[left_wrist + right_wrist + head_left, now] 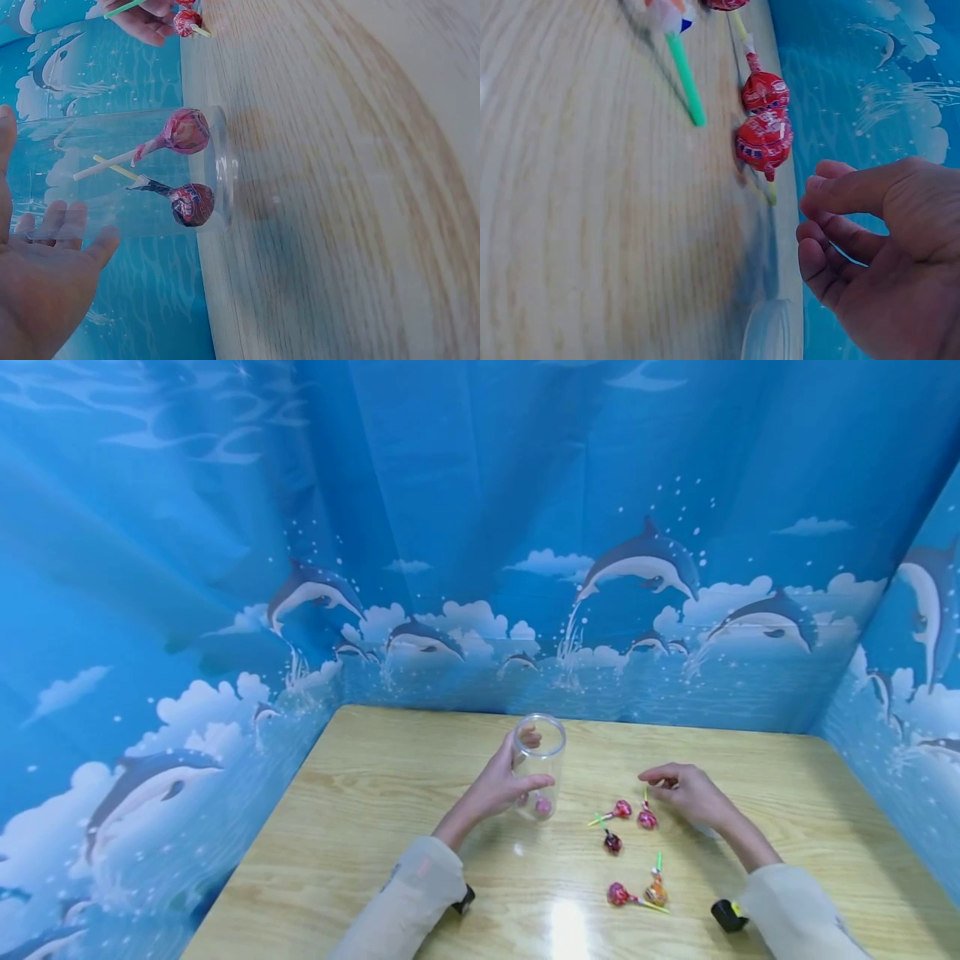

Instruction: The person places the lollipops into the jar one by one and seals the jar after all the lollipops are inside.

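Head view: our L hand point(504, 782) grips jar point(550, 763); R hand point(692, 795) half-open, empty; lollipop point(647, 819) prob. light, slick: we'd pinch its stick point(645, 794).

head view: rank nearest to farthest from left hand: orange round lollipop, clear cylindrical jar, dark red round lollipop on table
1. Clear cylindrical jar, in the left hand.
2. Dark red round lollipop, right of the jar.
3. Orange round lollipop, farther right, lower in view.
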Motion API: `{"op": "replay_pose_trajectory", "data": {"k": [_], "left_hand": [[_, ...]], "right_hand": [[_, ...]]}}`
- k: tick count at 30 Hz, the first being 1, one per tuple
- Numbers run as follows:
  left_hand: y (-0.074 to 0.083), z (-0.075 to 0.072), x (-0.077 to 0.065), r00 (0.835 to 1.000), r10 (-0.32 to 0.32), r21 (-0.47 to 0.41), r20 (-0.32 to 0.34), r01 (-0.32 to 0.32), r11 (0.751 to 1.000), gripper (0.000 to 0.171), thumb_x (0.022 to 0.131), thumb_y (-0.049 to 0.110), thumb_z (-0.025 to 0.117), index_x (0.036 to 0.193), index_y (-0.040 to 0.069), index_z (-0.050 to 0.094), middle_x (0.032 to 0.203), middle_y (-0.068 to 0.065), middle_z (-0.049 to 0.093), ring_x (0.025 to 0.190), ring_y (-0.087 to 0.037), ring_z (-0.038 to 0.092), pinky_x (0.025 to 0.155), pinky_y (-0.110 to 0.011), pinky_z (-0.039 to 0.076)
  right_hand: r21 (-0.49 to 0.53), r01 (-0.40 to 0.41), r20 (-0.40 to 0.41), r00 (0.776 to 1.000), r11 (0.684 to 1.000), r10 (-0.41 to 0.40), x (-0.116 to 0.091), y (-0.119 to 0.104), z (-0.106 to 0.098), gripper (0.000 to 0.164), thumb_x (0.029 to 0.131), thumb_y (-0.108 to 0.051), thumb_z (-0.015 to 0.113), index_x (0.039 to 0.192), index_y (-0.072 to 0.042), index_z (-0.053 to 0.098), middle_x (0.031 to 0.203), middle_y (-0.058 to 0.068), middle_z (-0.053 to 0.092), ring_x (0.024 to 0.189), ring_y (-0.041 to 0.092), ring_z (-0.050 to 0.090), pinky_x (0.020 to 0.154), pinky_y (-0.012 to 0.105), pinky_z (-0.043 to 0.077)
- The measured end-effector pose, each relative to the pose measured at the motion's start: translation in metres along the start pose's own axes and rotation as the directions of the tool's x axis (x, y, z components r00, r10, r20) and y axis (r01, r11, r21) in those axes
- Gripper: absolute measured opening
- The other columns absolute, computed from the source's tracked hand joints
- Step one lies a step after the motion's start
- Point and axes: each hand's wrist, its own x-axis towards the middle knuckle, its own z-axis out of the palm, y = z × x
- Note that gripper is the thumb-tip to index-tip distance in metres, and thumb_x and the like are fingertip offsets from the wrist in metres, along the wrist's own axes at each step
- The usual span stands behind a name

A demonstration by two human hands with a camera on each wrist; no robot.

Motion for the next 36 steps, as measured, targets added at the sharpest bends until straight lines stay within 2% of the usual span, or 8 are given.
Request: {"op": "replay_pose_trajectory", "data": {"k": [4, 9, 12, 20, 26, 30, 36], "left_hand": [[0.0, 0.0, 0.001, 1.0, 0.003, -0.006, 0.004, -0.003, 1.0, 0.086, 0.09, 0.016, 0.082, 0.159, 0.011, 0.03, 0.154, -0.013, 0.048, 0.144, -0.032, 0.043, 0.121, -0.056, 0.03], [0.0, 0.0, 0.001, 1.0, 0.008, -0.001, 0.004, -0.008, 1.0, 0.087, 0.09, 0.016, 0.082, 0.159, 0.01, 0.03, 0.154, -0.013, 0.048, 0.144, -0.033, 0.043, 0.121, -0.057, 0.03], [0.0, 0.0, 0.001, 1.0, 0.009, 0.0, 0.005, -0.009, 1.0, 0.087, 0.09, 0.017, 0.082, 0.159, 0.01, 0.03, 0.154, -0.013, 0.048, 0.144, -0.032, 0.043, 0.121, -0.056, 0.03], [0.001, -0.001, 0.001, 1.0, 0.005, 0.004, 0.002, -0.005, 1.0, 0.086, 0.09, 0.016, 0.082, 0.159, 0.011, 0.03, 0.154, -0.013, 0.048, 0.144, -0.032, 0.043, 0.121, -0.057, 0.029], [0.0, 0.0, 0.0, 1.0, 0.0, 0.009, 0.0, 0.0, 1.0, 0.087, 0.089, 0.018, 0.083, 0.159, 0.011, 0.03, 0.154, -0.012, 0.049, 0.144, -0.031, 0.043, 0.122, -0.056, 0.029], [-0.001, 0.0, 0.001, 1.0, 0.003, 0.009, 0.004, -0.003, 1.0, 0.088, 0.089, 0.02, 0.083, 0.159, 0.01, 0.03, 0.153, -0.012, 0.049, 0.144, -0.03, 0.043, 0.122, -0.055, 0.029], [-0.002, 0.0, 0.001, 1.0, 0.009, 0.013, 0.004, -0.009, 1.0, 0.087, 0.09, 0.017, 0.083, 0.158, 0.009, 0.03, 0.153, -0.014, 0.049, 0.144, -0.029, 0.043, 0.122, -0.053, 0.029]], "right_hand": [[-0.02, -0.022, 0.015, 1.0, 1.0, 0.022, 0.004, 0.002, 0.004, 0.033, 0.089, 0.007, 0.068, 0.121, 0.005, 0.07, 0.115, 0.021, 0.07, 0.096, 0.025, 0.063, 0.079, 0.029, 0.056], [-0.051, -0.015, 0.027, 0.999, 0.999, 0.016, 0.006, 0.002, 0.007, 0.032, 0.085, 0.013, 0.067, 0.116, 0.006, 0.072, 0.106, 0.017, 0.07, 0.084, 0.021, 0.058, 0.067, 0.025, 0.052], [-0.075, -0.012, 0.021, 1.0, 0.997, 0.014, 0.007, 0.004, 0.011, 0.031, 0.083, 0.014, 0.067, 0.112, 0.005, 0.074, 0.102, 0.013, 0.069, 0.082, 0.02, 0.056, 0.065, 0.024, 0.051], [-0.122, -0.03, 0.031, 0.999, 0.992, 0.034, 0.011, 0.005, 0.012, 0.023, 0.083, 0.013, 0.069, 0.103, 0.002, 0.076, 0.097, 0.008, 0.063, 0.083, 0.02, 0.056, 0.068, 0.027, 0.052], [-0.154, -0.039, 0.029, 0.999, 0.987, 0.044, 0.013, 0.007, 0.012, 0.02, 0.081, 0.012, 0.072, 0.089, -0.005, 0.077, 0.094, 0.008, 0.061, 0.083, 0.02, 0.058, 0.071, 0.031, 0.054], [-0.17, -0.033, 0.033, 0.999, 0.985, 0.04, 0.011, 0.009, 0.011, 0.018, 0.082, 0.01, 0.073, 0.087, -0.007, 0.077, 0.094, 0.007, 0.061, 0.082, 0.019, 0.058, 0.069, 0.028, 0.053], [-0.197, 0.02, 0.066, 0.998, 0.98, -0.007, 0.006, 0.006, 0.004, 0.012, 0.085, 0.004, 0.076, 0.089, -0.007, 0.075, 0.094, 0.003, 0.064, 0.083, 0.017, 0.06, 0.071, 0.027, 0.056]]}}
